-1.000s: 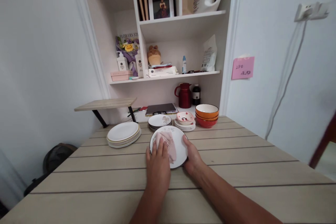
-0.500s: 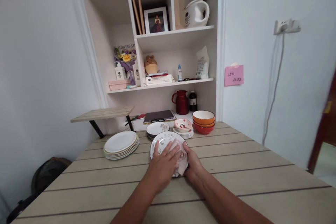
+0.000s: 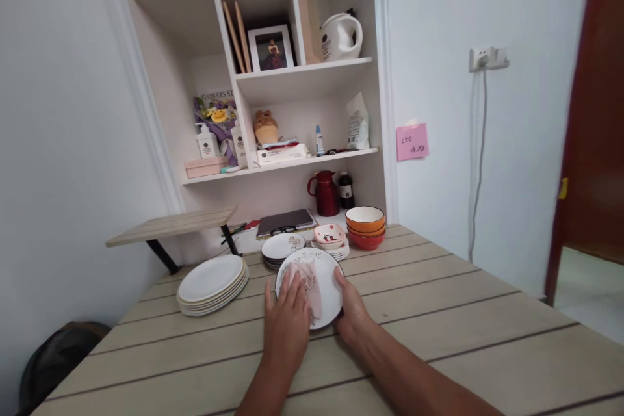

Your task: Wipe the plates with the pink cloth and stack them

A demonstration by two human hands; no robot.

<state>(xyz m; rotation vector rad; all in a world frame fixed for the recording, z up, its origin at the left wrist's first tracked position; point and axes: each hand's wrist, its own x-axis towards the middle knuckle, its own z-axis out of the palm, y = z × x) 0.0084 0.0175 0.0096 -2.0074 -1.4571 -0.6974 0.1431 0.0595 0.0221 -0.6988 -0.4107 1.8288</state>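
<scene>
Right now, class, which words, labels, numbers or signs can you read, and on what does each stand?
"FLOWERS ST": on the backing behind the bouquet, cut off by the shelf divider.
"250": on the pink note; its second line is unclear.
Too small or blurred: print on the pump bottle, white box, white jug, white bag and dark bottle.

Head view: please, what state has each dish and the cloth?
White dark-rimmed round plate: tilted, held by right hand.
Pink fabric cloth: crumpled, on plate under left hand.
White round plates, left: stacked.
White decorated plates, behind: stacked.
Pink patterned bowl: upright above stacked white plates.
Orange and red bowls: stacked upright.
</scene>
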